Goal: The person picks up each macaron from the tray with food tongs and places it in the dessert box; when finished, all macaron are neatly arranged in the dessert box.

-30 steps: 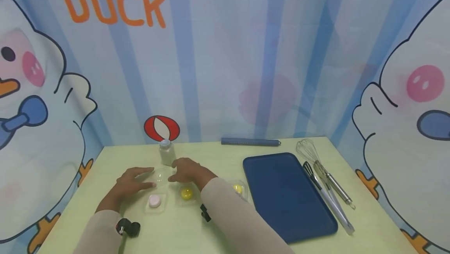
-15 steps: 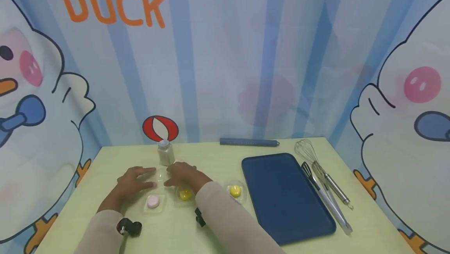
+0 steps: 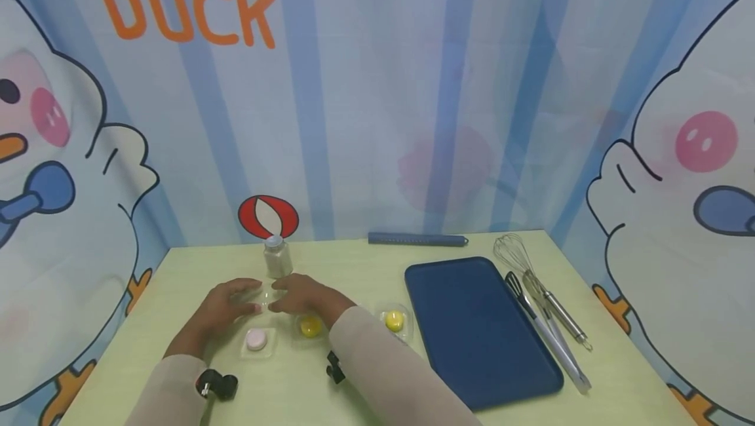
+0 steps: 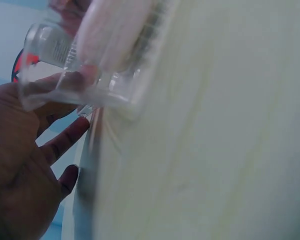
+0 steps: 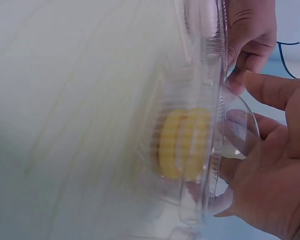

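My left hand (image 3: 221,308) and right hand (image 3: 303,295) face each other at the left of the table, fingertips close together. Between them is a clear plastic container (image 3: 267,296), gripped from both sides; its contents are hard to see. Just in front lies a pink macaron (image 3: 256,339) in a clear box, which covers part of my left hand in the left wrist view. Beneath my right wrist sits a boxed yellow macaron (image 3: 310,326). The right wrist view shows that yellow macaron (image 5: 185,142) up close, with my right fingers (image 5: 275,92) behind its box.
A capped jar (image 3: 277,257) stands just behind the hands. Another boxed yellow macaron (image 3: 394,320) is beside the right forearm. Farther right are a dark blue tray (image 3: 483,334), a whisk (image 3: 542,288) and tongs (image 3: 551,334). A blue bar-shaped tool (image 3: 417,239) lies along the back edge.
My right hand has shifted left, closing the gap to my left hand at the clear container. The left hand has barely moved. The right-hand yellow macaron has come out from behind my sleeve.
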Tool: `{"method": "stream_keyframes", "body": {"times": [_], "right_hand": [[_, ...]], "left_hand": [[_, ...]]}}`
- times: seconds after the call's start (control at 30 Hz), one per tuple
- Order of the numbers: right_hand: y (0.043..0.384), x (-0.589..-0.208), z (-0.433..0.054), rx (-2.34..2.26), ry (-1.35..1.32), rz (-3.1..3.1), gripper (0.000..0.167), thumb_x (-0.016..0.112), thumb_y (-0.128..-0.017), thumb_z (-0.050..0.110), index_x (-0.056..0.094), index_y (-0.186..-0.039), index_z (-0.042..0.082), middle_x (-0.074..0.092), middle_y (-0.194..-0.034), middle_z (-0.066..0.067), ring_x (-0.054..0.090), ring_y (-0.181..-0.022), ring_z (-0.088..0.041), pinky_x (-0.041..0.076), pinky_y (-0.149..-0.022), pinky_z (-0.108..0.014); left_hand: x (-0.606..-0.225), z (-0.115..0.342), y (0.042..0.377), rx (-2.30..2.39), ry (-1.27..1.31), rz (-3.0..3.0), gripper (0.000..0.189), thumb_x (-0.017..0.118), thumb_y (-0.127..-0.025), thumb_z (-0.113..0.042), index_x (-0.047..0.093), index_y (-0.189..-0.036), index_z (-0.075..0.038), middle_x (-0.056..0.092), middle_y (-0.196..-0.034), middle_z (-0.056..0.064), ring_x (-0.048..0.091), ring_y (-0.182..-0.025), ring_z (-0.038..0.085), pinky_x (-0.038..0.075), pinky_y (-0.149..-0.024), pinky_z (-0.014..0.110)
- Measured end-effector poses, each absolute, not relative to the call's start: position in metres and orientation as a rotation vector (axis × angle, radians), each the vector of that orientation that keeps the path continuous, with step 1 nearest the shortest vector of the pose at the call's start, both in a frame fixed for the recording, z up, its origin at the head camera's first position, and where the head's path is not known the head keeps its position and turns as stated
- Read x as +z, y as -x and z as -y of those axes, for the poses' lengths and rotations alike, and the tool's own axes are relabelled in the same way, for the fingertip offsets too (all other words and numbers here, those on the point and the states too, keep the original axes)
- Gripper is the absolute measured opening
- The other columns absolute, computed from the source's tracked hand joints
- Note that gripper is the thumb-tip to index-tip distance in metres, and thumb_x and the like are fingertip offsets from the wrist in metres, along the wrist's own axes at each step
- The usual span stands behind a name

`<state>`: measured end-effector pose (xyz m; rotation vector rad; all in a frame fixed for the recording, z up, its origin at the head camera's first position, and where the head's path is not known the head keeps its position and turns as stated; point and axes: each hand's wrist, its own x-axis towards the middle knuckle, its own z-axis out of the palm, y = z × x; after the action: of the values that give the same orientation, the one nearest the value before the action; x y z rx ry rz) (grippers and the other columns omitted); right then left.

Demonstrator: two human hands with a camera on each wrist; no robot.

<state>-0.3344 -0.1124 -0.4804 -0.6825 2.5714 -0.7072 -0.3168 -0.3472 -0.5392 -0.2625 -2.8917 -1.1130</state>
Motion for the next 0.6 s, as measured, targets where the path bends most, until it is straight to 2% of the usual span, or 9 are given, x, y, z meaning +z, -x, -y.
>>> {"method": "stream_keyframes", "body": {"times": [0.13, 0.27, 0.47, 0.6], "right_hand": [[0.334, -0.483, 0.114, -0.741, 0.692, -2.560, 0.058, 0.068, -0.105, 0.042, 0.059, -0.158, 0.022, 0.055, -0.167, 0.004, 0.045, -0.160, -0.017, 0.036, -0.133, -0.035], [0.334, -0.482, 0.114, -0.777, 0.701, -2.563, 0.059, 0.069, -0.105, 0.044, 0.058, -0.159, 0.022, 0.057, -0.165, 0.006, 0.050, -0.157, -0.016, 0.039, -0.131, -0.035], [0.333, -0.477, 0.112, -0.883, 0.726, -2.535, 0.060, 0.072, -0.103, 0.041, 0.059, -0.158, 0.019, 0.061, -0.162, 0.002, 0.065, -0.143, -0.018, 0.050, -0.122, -0.034], [0.331, -0.471, 0.110, -0.941, 0.779, -2.523, 0.060, 0.073, -0.103, 0.038, 0.059, -0.158, 0.018, 0.064, -0.160, -0.004, 0.063, -0.146, -0.021, 0.050, -0.123, -0.037]], "left_hand": [[-0.539, 0.347, 0.312, -1.126, 0.336, 2.800, 0.048, 0.087, -0.092, -0.014, 0.073, -0.135, 0.001, 0.067, -0.147, 0.029, 0.064, -0.134, 0.053, 0.050, -0.114, 0.069], [-0.537, 0.347, 0.310, -1.157, 0.353, 2.766, 0.049, 0.085, -0.094, -0.009, 0.071, -0.138, 0.004, 0.065, -0.150, 0.027, 0.070, -0.127, 0.048, 0.060, -0.106, 0.059], [-0.527, 0.344, 0.304, -1.164, 0.350, 2.760, 0.056, 0.083, -0.097, -0.011, 0.063, -0.146, 0.008, 0.058, -0.157, 0.029, 0.060, -0.140, 0.054, 0.057, -0.109, 0.062], [-0.517, 0.344, 0.299, -1.253, 0.373, 2.738, 0.067, 0.085, -0.094, -0.011, 0.056, -0.151, 0.011, 0.052, -0.160, 0.032, 0.058, -0.142, 0.055, 0.058, -0.108, 0.056]]}}
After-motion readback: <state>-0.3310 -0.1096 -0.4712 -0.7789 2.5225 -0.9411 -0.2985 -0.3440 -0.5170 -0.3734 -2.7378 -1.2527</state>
